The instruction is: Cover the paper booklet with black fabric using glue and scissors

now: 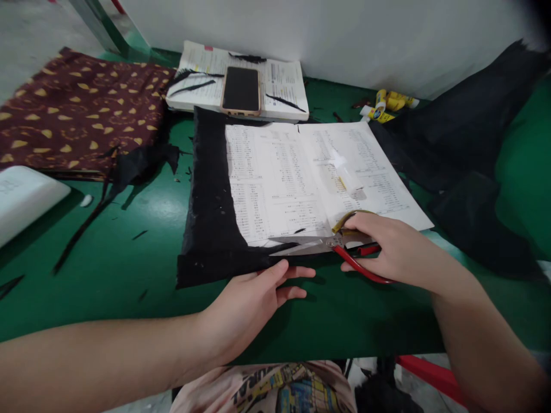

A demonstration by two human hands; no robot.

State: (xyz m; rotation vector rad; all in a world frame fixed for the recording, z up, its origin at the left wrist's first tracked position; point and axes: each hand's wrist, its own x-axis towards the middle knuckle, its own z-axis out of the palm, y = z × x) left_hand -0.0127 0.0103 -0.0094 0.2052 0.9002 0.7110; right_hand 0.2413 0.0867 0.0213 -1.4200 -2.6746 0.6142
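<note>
My right hand (383, 246) is closed on the handles of scissors (312, 245) with red and yellowish grips. Their blades are parted and point left, over the lower edge of the printed pages (279, 178) and the black cloth. That black cloth (210, 201) borders the open book's left side and part of its bottom edge. Just below the blades, my left hand (262, 292) touches the cloth's lower edge with the thumb, its other fingers spread. A small clear bottle (348, 176) lies on the right page.
Behind the book, a phone (241, 89) rests on another open book (196, 71). Patterned fabric (81, 115) and a white object (26, 198) are at left. Yellow tubes (385, 106) and loose black cloth (451, 126) lie right, on the green table (142, 275).
</note>
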